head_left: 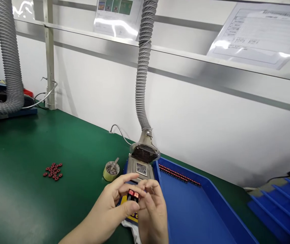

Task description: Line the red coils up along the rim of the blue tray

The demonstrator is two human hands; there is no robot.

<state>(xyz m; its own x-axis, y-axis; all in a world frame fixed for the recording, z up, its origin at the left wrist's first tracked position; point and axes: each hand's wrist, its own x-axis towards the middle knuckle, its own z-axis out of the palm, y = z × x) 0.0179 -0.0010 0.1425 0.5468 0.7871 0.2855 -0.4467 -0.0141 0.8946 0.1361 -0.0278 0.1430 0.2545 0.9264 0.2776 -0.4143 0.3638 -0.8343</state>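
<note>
Two small black parts with red tops (133, 194) sit side by side in my left hand (111, 203), pinched between its thumb and fingers. My right hand (153, 206) meets it from the right, fingers curled and thumb bent in close to the parts. What lies between the right fingertips is hidden. Just behind both hands stands a metal solder pot (132, 166) with a silvery, crusted square surface (141, 168). Its yellow-and-blue front (134, 217) is partly covered by my hands.
A fume hood (145, 150) on a grey hose (142, 67) hangs over the pot. Left of it are a yellow-green cup (108, 175) with a spoon and several red rings (54, 172). A blue tray (190, 210) at right holds rows of red-and-black parts (179, 174).
</note>
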